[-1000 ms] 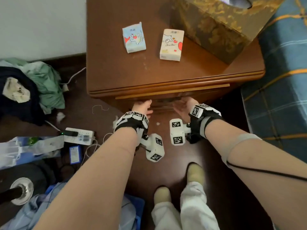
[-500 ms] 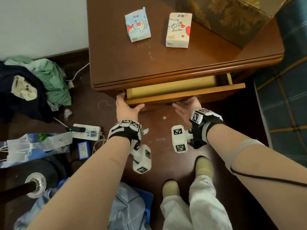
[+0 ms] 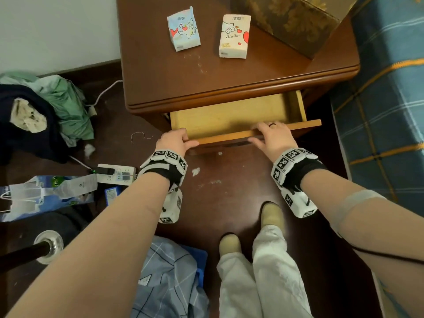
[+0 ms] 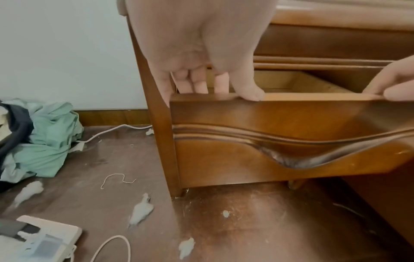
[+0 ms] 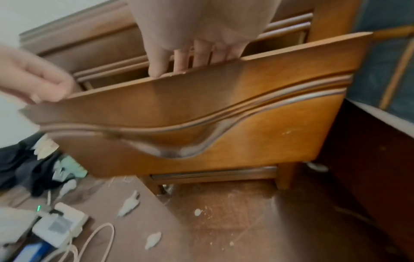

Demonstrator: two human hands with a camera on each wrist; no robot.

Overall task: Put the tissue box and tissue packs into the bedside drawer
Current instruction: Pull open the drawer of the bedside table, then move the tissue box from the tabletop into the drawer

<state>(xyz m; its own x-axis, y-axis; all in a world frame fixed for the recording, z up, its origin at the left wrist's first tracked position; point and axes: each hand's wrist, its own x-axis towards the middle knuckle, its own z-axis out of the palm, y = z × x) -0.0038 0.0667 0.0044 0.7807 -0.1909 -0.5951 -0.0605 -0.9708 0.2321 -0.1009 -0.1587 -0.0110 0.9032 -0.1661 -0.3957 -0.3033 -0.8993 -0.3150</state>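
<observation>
The bedside table (image 3: 206,76) carries a blue tissue pack (image 3: 183,28), a cream tissue pack (image 3: 234,36) and a gold-patterned tissue box (image 3: 289,21) at its back right. Below its top, the drawer (image 3: 229,134) stands pulled out, and the part of its pale floor that shows is bare. My left hand (image 3: 176,140) grips the left end of the drawer front's top edge. The left wrist view shows that hand (image 4: 212,88) with fingers inside and thumb on the drawer front (image 4: 280,124). My right hand (image 3: 270,134) grips the same edge further right, its fingers (image 5: 179,60) hooked over the drawer front (image 5: 224,109).
A blue plaid bed (image 3: 385,99) flanks the table on the right. Left on the dark floor lie a heap of clothes (image 3: 46,106), a power strip (image 3: 114,174) with cables and a bag (image 3: 46,193). My feet (image 3: 270,214) stand before the drawer beside a plaid cloth (image 3: 169,283).
The drawer has slid out from nearly closed to well open. Both hands moved from under its front up onto its top edge.
</observation>
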